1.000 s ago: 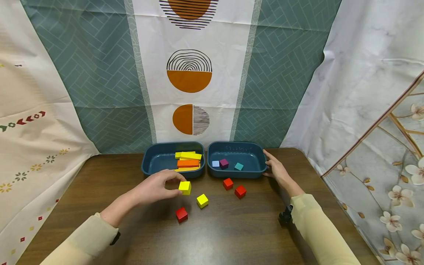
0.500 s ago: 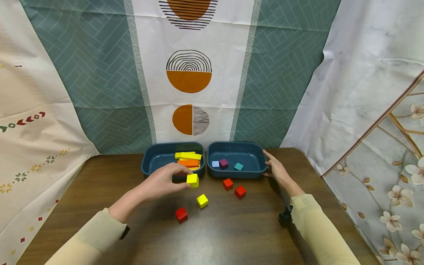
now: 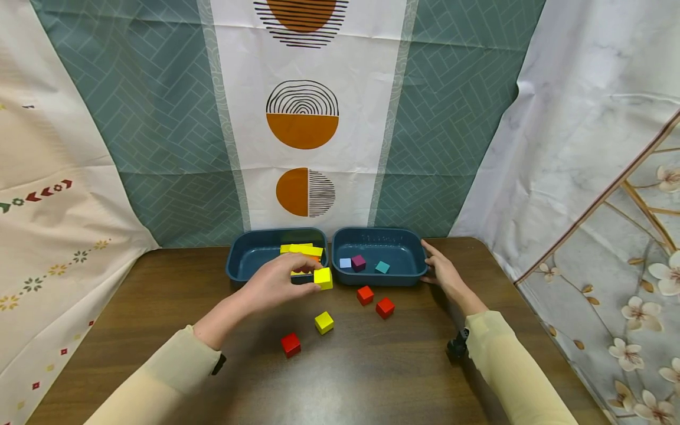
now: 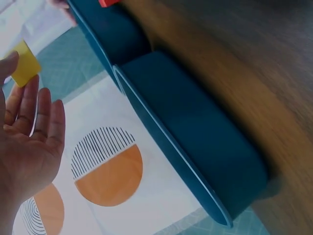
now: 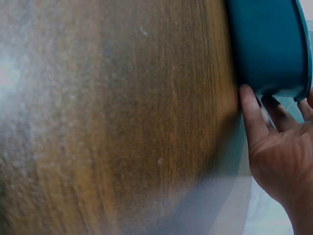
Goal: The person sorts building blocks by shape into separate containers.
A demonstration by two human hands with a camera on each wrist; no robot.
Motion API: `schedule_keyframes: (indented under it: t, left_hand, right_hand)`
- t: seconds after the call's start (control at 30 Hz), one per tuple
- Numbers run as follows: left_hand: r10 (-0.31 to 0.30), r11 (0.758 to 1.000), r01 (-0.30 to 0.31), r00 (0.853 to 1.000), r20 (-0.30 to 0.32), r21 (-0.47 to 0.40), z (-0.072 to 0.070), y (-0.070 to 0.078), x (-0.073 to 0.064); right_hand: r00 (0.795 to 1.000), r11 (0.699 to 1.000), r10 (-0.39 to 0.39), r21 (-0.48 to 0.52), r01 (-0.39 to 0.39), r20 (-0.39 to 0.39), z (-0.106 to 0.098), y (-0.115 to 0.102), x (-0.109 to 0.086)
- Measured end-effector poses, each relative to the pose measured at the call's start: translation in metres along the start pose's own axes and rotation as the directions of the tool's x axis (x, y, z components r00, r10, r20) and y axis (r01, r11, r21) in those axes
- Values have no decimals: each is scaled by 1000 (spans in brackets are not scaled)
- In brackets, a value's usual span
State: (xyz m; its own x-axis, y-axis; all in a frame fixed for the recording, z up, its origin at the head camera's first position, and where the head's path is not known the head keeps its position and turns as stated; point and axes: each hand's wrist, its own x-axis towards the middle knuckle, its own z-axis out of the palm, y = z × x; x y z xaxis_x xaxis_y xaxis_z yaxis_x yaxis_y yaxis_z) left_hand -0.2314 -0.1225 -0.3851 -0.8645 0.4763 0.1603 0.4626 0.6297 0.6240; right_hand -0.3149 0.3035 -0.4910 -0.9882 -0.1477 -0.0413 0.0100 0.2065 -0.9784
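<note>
A: Step in hand?
B: Carrying, I judge; left hand (image 3: 278, 278) pinches a yellow block (image 3: 323, 278) between thumb and fingers (image 4: 29, 103), above the table (image 3: 382, 372), near the left tray (image 3: 252, 254);
A: Right hand (image 3: 446, 273)?
B: Fingers fairly straight, touching the right tray (image 3: 393, 280) at its end;
A: Next move?
B: Probably calls for a steady pinch, clear of the rims;
A: Versus half a second ago?
B: Left hand and block further right, slightly farther away; right hand unchanged.

The brown tabletop (image 3: 372, 378) bears a left blue bin (image 3: 252, 258) and a right blue bin (image 3: 406, 254) along its far edge. Before the right one lie two red cubes (image 3: 385, 307); nearer the person, a yellow cube (image 3: 324, 323) and another red cube (image 3: 290, 345).
</note>
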Motion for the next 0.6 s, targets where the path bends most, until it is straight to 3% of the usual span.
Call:
schedule_keyframes:
  t: [0.6]
  left_hand:
    - [46, 998, -41, 994, -94, 54, 11, 10, 29]
  right_hand:
    - [1000, 1000, 3, -5, -3, 2, 0, 0, 0]
